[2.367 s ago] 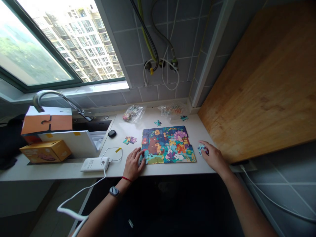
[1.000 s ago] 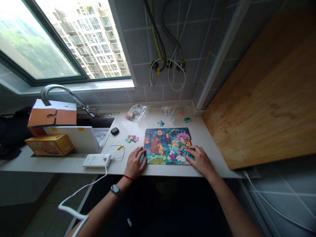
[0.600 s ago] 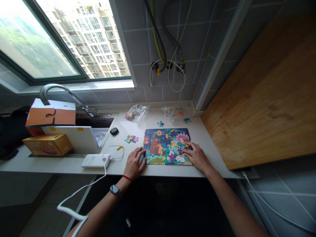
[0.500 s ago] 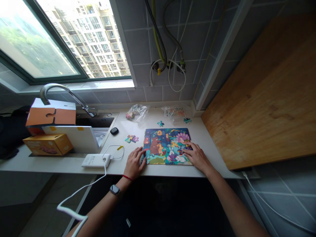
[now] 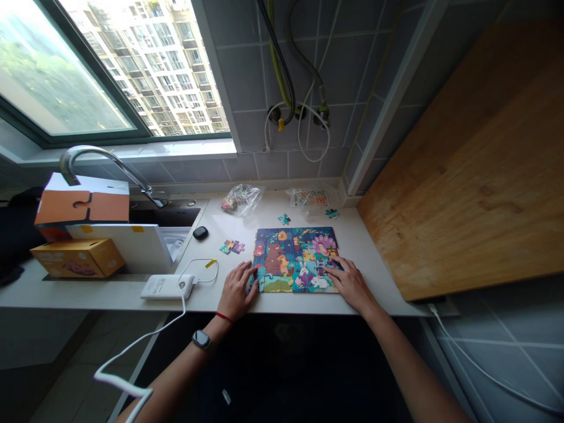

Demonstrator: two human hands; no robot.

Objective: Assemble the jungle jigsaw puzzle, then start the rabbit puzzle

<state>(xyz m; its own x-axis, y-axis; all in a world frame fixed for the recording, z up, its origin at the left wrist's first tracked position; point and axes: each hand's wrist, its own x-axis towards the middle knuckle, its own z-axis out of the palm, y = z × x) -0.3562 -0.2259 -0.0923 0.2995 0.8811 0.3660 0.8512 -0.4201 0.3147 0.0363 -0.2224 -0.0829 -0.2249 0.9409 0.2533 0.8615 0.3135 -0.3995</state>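
**Most of the jigsaw puzzle [image 5: 294, 260] joined, a few pieces out**

The left hand [image 5: 235, 291] lies spread at the puzzle's lower left edge; whether it pinches a piece, I cannot tell. The right hand [image 5: 351, 284] rests with fingers spread on the lower right corner. The puzzle lies on a white counter [image 5: 220, 220]. A small cluster of loose pieces [image 5: 232, 247] and two single pieces [image 5: 284, 219] [image 5: 332, 213] lie beyond it, unjoined.

One camera, worn on the person's head, looks forward and down from close above the left hand [image 5: 237, 291] and right hand [image 5: 350, 285] on the surface [image 5: 365, 258].
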